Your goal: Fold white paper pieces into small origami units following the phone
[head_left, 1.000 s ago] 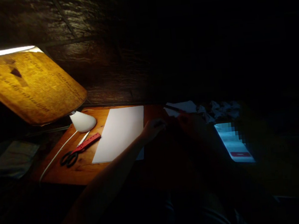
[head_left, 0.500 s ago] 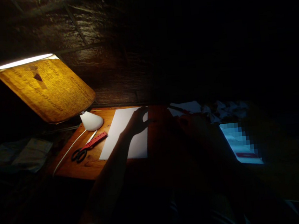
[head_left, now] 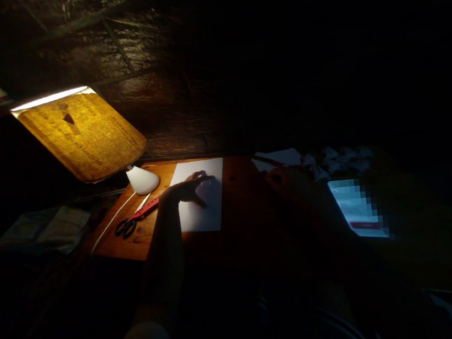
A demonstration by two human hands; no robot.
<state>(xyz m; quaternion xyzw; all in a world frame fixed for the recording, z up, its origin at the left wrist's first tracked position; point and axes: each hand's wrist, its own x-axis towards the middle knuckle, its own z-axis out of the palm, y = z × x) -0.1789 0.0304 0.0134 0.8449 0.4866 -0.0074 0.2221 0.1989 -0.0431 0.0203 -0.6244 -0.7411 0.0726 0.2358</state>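
The scene is very dark, lit only by a small lamp. A white sheet of paper [head_left: 214, 213] lies on the wooden table [head_left: 145, 241]. My left hand [head_left: 188, 189] rests on the sheet's upper left part with fingers stretched out flat. My right hand [head_left: 286, 177] is a dim shape in shadow to the right of the sheet; its fingers cannot be made out. Left of the sheet lie black-handled scissors [head_left: 125, 228] and a red ruler [head_left: 146, 208].
A white lamp base [head_left: 143, 179] with a yellow printed shade [head_left: 82, 135] stands at the table's back left, its cord trailing forward. A lit phone screen [head_left: 355, 210] glows at the right. Crumpled papers [head_left: 329, 159] lie behind it. Papers [head_left: 43, 229] rest at far left.
My left hand has moved left from the sheet's right edge and come down flat on the sheet. The view has shifted slightly.
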